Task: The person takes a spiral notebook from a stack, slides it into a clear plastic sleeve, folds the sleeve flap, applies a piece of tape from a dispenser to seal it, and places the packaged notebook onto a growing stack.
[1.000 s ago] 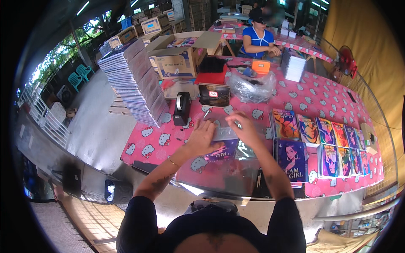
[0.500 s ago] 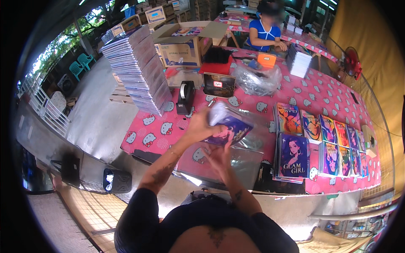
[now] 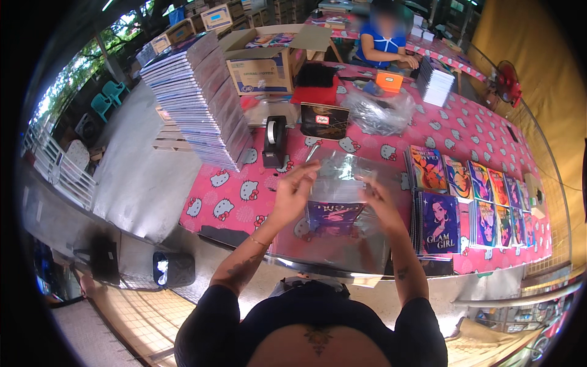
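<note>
A small stack of purple notebooks, seemingly inside a clear plastic bag, lies in front of me with its cover lettering upside down. My left hand is closed at the bag's far left corner, fingertips pinched together. At the far right corner my right hand grips it likewise, its fingers slightly blurred. Glare on the plastic hides exactly where the fingers meet it. Flat transparent plastic lies beneath the stack, over the table's near edge. Beyond my left hand stands a black tape dispenser.
A tall notebook stack rises at the left, beside an open carton. Rows of colourful notebooks cover the right side. Crumpled plastic and a dark pouch lie farther back. A person in blue sits across the table.
The purple notebooks have come down and turned, from tilted in my left hand to lying before me. My right hand has moved from beneath them to their right side.
</note>
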A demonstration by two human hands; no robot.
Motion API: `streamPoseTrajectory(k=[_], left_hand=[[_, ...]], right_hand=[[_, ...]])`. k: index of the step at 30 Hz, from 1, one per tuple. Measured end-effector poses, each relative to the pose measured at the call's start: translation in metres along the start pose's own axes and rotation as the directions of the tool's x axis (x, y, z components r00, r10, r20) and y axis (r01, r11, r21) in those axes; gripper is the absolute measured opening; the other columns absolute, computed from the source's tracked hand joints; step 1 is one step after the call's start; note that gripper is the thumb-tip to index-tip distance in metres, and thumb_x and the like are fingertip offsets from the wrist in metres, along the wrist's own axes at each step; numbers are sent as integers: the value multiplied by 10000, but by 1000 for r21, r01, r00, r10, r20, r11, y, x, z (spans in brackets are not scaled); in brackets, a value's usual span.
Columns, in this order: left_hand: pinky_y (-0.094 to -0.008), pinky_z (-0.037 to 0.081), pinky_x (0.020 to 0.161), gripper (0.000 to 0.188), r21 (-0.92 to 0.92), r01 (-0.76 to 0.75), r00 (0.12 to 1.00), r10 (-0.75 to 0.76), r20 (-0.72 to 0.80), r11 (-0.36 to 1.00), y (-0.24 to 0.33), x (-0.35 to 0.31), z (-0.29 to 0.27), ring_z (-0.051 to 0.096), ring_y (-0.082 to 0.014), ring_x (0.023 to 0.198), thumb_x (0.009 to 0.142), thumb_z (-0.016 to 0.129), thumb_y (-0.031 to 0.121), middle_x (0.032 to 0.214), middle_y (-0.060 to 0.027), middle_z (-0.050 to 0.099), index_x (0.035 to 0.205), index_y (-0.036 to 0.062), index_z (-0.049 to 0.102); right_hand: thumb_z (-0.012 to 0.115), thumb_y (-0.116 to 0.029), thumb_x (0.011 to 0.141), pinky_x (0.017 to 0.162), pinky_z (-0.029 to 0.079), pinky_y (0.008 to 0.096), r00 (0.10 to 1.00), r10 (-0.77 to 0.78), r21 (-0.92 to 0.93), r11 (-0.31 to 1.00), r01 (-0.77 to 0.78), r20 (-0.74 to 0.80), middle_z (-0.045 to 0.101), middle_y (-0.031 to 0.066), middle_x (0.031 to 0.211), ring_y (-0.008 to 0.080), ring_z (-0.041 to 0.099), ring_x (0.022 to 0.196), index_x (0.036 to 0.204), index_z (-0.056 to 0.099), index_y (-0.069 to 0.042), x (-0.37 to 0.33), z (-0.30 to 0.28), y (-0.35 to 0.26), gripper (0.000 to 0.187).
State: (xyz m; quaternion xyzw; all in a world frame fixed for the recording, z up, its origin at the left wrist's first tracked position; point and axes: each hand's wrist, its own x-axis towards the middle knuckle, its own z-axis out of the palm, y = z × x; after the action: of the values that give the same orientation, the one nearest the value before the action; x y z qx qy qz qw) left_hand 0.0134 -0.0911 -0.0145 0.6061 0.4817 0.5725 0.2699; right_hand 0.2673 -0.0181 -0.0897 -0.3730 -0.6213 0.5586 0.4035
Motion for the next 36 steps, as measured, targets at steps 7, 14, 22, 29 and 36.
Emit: streamPoseTrajectory(k=[7,14,22,29,36], left_hand=[[-331,521,635,408,470,260,929,-85,-361,844,-185,57,-130,634,-158,714,936,664,359,858,-82,682,1102,-14,676],[-314,429,443,251,-57,682,719,-682,-134,729,-243,98,-129,589,-138,585,829,751,236,674,-40,605,924,5,722],[-359,530,598,155,-348,539,718,-634,-285,767,-260,40,-94,692,-226,673,829,706,175,708,-91,701,816,26,745],[-257,523,685,168,-110,110,984,-92,153,988,-173,47,-127,653,-111,776,926,645,67,918,-5,699,1085,56,699],[-257,467,717,326,-140,-130,880,179,439,982,-32,54,-79,549,-94,798,895,706,99,865,-10,598,1214,47,664]], right_hand=[[642,-184,945,922,450,266,995,84,-98,991,-89,-52,675,69,1151,126,603,1060,1297,623,-50,17,16,-94,378],[682,-334,890,828,529,352,986,-167,-574,809,128,-15,726,108,1022,198,697,912,1154,685,-73,35,20,-132,371],[686,-242,883,770,536,397,970,-245,-535,820,204,-5,718,152,987,300,709,861,1068,695,-46,43,29,-132,270],[720,-284,846,873,461,412,856,-451,-772,440,459,252,690,77,1013,279,643,945,1096,704,-91,9,101,-167,316],[731,-385,807,848,434,433,892,-313,-831,355,428,325,695,55,1003,254,638,961,1103,705,-120,16,128,-153,397]])
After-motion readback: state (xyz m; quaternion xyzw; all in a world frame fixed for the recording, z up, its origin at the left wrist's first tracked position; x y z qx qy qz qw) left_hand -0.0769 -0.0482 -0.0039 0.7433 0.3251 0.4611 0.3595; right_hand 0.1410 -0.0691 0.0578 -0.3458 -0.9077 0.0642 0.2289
